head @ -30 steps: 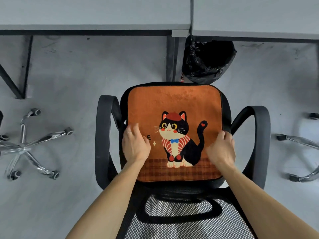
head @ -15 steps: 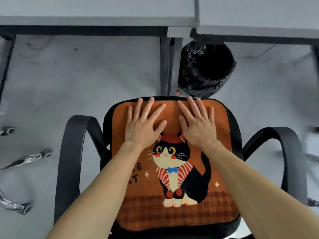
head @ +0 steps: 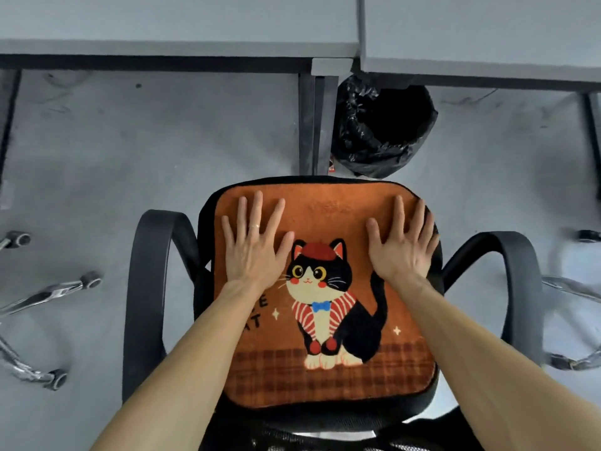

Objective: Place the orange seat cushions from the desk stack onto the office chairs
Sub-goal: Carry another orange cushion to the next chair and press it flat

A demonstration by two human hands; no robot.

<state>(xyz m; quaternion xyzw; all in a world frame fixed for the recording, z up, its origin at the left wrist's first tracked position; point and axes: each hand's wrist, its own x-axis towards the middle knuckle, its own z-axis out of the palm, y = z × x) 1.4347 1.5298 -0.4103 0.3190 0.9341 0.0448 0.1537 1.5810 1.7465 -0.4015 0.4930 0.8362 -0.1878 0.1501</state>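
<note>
- Spreading straight and flat, pressed the fingers (head: pixel 257 211) of the left hand (head: pixel 253 255) down on the far left part of the orange seat cushion (head: pixel 325 379); wore a ring (head: pixel 254 226) on one of them.
- Laid the right hand (head: pixel 401 252) the same way on the far right part, fingers splayed and straight, tips close to the cushion's far right edge.
- Gripped nothing with either hand.
- Flanked the head of the printed cat (head: pixel 328 297), one palm on each side, well apart.
- Rested the cushion flat on the seat of the black office chair (head: pixel 143 288), between its two armrests.
- Faced the grey desks (head: pixel 179 24) on the far side, with a black-lined bin (head: pixel 357 131) under their edge on the grey floor.
- Showed chrome chair bases (head: pixel 48 294) on casters at the left and right borders.
</note>
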